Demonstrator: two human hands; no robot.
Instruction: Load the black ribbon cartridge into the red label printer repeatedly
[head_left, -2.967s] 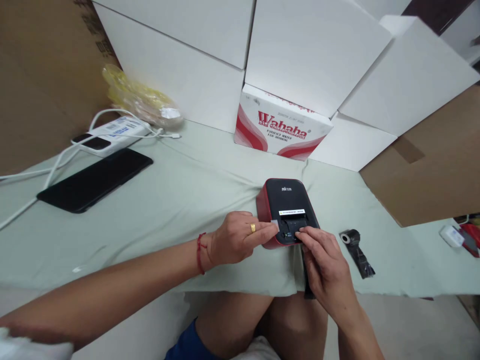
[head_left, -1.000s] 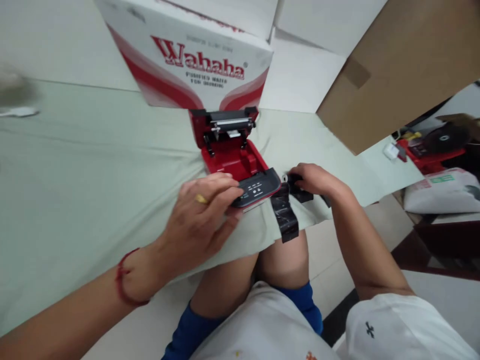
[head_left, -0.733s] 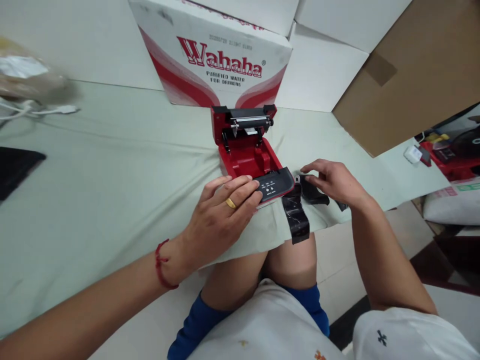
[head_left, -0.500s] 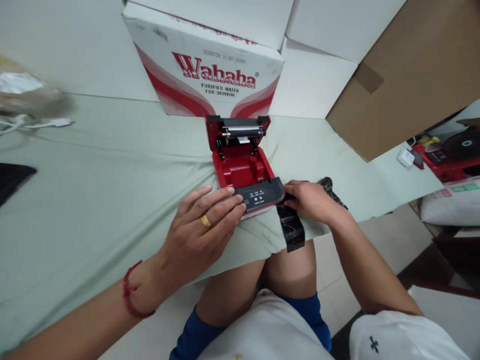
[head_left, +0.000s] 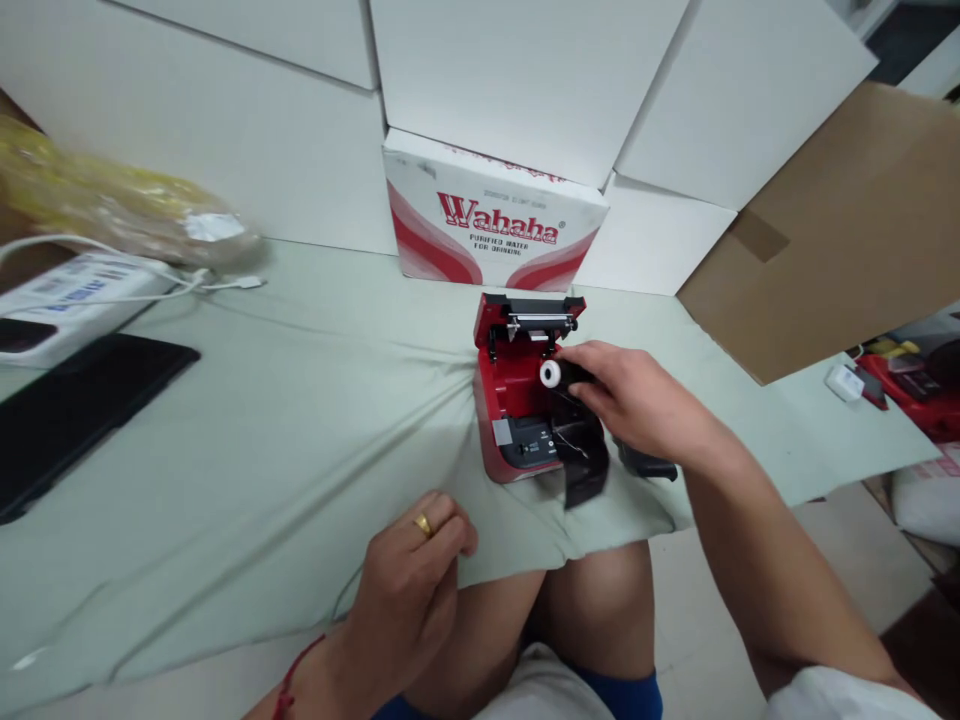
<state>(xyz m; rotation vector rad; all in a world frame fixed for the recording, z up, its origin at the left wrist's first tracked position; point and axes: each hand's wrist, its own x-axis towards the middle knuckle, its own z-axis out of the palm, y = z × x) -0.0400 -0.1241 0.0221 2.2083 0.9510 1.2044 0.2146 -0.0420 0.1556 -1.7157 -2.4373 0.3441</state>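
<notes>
Right-hand grip (head_left: pixel 637 400) clamped on a black ribbon roll (head_left: pixel 574 376), its white spool core (head_left: pixel 550 374) facing left, just above the open red-and-black thermal label printer (head_left: pixel 517 400). Loose black ribbon film (head_left: pixel 583 450) hanging from the roll across the printer's front edge. Printer lid (head_left: pixel 529 320) tipped up and back, red interior exposed, whole unit sitting on a pale green cloth (head_left: pixel 300 470) near its front edge, just in front of a white-and-red Wahaha water carton (head_left: pixel 495 225). Small black piece (head_left: pixel 645 465) on the cloth just beside the printer, under the right wrist. Left-hand grip (head_left: pixel 405 580) curled together around nothing visible, well apart from the printer, resting at the cloth's edge, gold ring (head_left: pixel 424 524) on one finger. Farther left, a black phone (head_left: pixel 82 420), a white power bank (head_left: pixel 67 300) with a white cable (head_left: pixel 127 275), and a yellowish plastic bag (head_left: pixel 112 205). Cardboard sheet (head_left: pixel 817 240) leaning at right.
</notes>
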